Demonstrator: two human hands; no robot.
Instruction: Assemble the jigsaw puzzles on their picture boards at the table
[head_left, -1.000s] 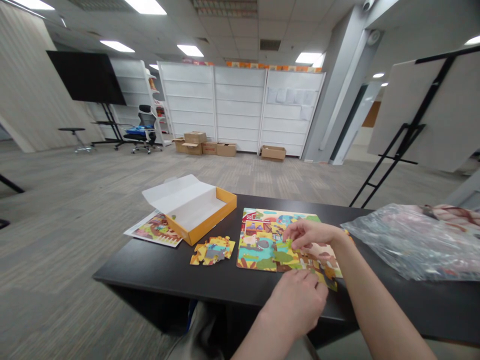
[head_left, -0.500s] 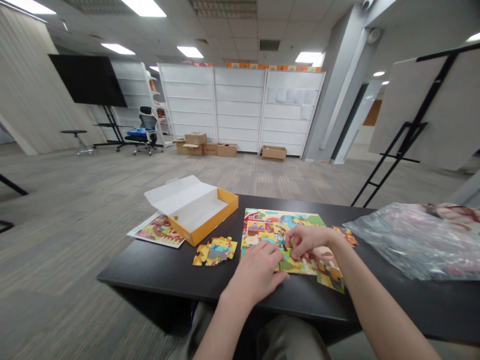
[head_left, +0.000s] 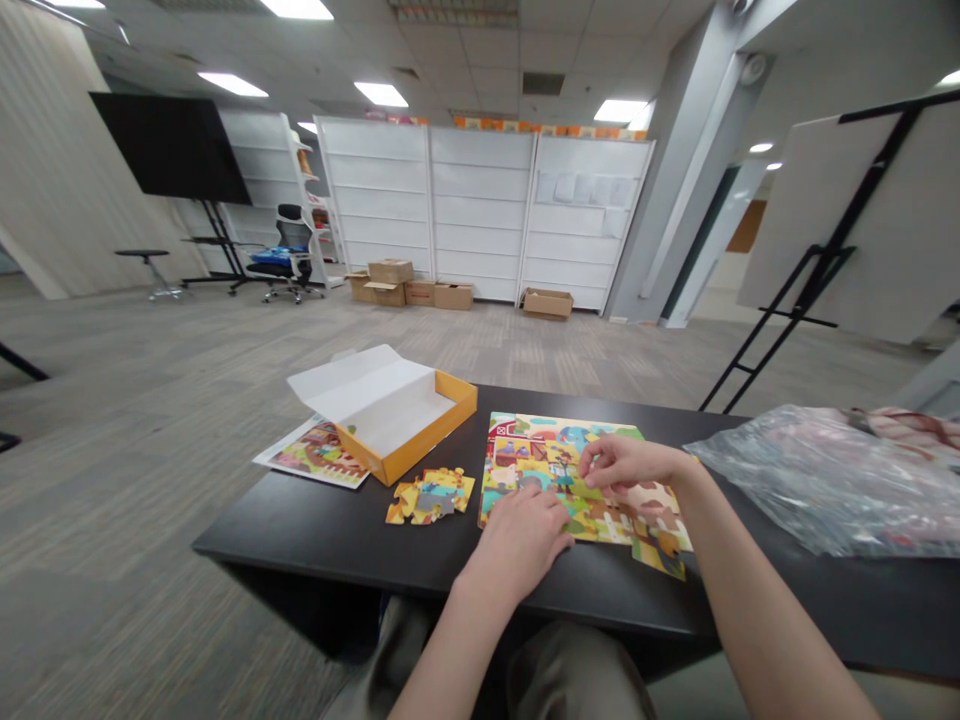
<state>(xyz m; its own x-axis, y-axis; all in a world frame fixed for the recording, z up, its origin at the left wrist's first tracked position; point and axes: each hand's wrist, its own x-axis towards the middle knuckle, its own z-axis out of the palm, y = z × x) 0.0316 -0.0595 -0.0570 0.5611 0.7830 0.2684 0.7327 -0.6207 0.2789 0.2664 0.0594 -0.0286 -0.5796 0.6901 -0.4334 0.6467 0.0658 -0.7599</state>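
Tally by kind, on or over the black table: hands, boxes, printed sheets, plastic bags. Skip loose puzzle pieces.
Hands at the puzzle: 2 (left hand, right hand)
Yellow box, open: 1
Printed sheet: 1
Clear plastic bag: 1
Total: 5

I sit in what looks like an office, with grey carpet before the white shelving, a big screen and wheeled chair left of it, and ceiling lights higher than it.
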